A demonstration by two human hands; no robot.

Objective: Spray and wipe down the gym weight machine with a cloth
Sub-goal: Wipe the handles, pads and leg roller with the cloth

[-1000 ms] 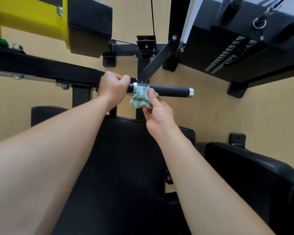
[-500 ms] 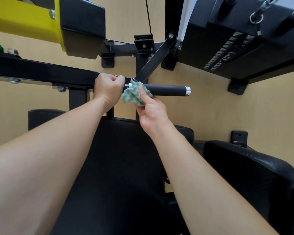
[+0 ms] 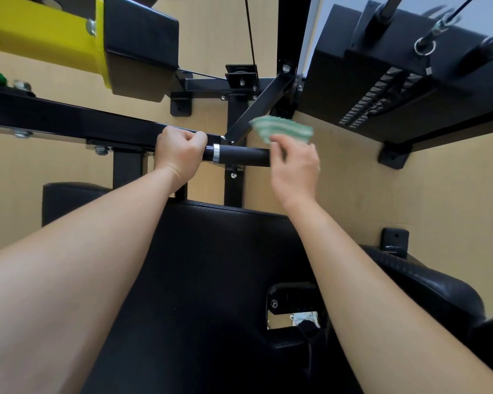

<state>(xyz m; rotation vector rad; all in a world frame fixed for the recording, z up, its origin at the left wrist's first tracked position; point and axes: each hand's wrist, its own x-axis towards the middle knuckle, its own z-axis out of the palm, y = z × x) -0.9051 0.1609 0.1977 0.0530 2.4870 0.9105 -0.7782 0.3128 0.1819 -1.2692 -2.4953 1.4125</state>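
the left hand is closed in a fist around the black bar of the weight machine, just to the left of the silver ring that marks the inner end of the black handle grip. the right hand sits at the outer end of that grip, covering it, with the fingers pinching a green-and-white cloth. the cloth is blurred and stands above the hand, just above the grip's outer end; whether it touches the grip cannot be told. the bare middle of the grip shows between the two hands. behind the grip a black diagonal brace runs up to an upright post, and a thin cable runs up from a small bracket. a yellow arm with a black end block sits at upper left. the weight stack housing fills the upper right. a black padded seat back lies below both forearms, with a second black pad to its right. the floor is tan.
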